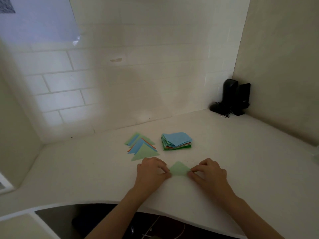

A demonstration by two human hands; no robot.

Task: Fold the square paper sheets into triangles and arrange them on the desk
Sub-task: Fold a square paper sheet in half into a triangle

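Observation:
A light green paper triangle lies on the white desk, its point facing away from me. My left hand pinches its left corner and my right hand pinches its right corner. Behind my left hand lies an overlapping row of folded triangles in green, blue and orange, the nearest one green. To their right sits a stack of square paper sheets with a blue sheet on top.
Two black speakers with cables stand in the far right corner against the tiled wall. The desk's curved front edge runs under my forearms, with a dark space below it.

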